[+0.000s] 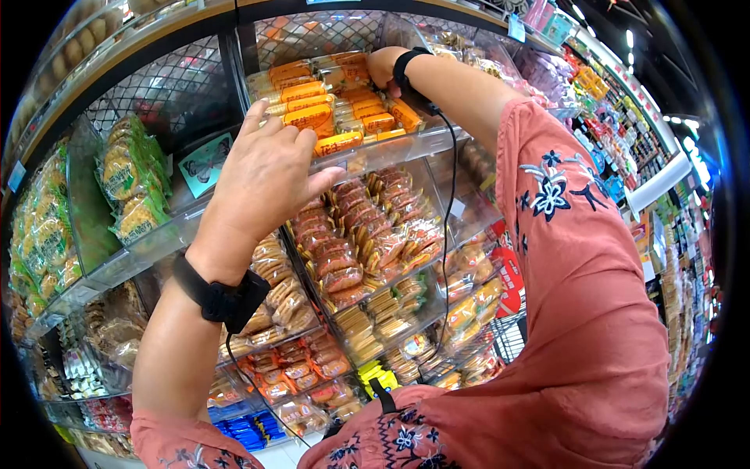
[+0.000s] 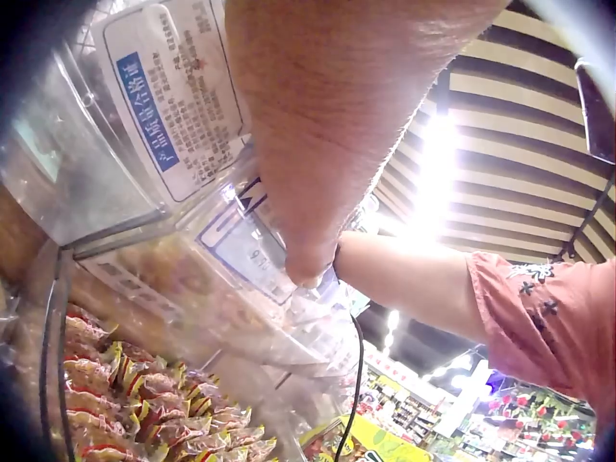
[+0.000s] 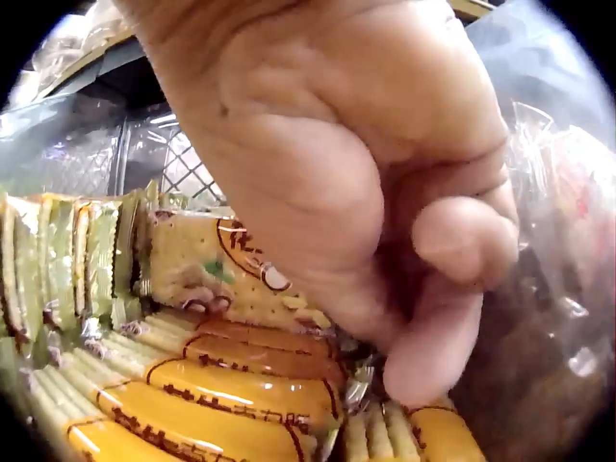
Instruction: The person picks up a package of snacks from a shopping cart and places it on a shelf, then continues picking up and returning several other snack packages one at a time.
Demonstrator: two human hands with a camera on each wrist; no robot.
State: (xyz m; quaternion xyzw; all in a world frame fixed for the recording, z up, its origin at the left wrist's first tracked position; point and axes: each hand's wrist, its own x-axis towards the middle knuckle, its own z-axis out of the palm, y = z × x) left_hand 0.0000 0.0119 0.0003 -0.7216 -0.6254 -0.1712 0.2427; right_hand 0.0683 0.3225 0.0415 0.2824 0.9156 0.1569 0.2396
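Observation:
My right hand [image 1: 381, 69] reaches down into the back right of a clear bin [image 1: 461, 129] filled with wrapped crackers [image 1: 312, 117] in orange and clear packaging. In the right wrist view its fingers [image 3: 433, 361] are bent, with the tips right at the orange packets [image 3: 221, 414]. I cannot tell whether a packet is between them. A larger cracker pack [image 3: 221, 265] stands upright behind the rows. My left hand [image 1: 266, 168] is over the bin's front left corner, fingers loosely extended and thumb out to the side, with nothing in it. Its fingertips overlap the nearest packets in the head view.
Below, another clear bin holds reddish wrapped biscuits [image 1: 344, 258]. Green-wrapped round biscuits [image 1: 133, 184] stand in bins at the left, beside a teal card [image 1: 205, 166]. A printed label [image 2: 173, 91] is on the clear plastic. A black cable [image 1: 449, 234] hangs from the right wrist.

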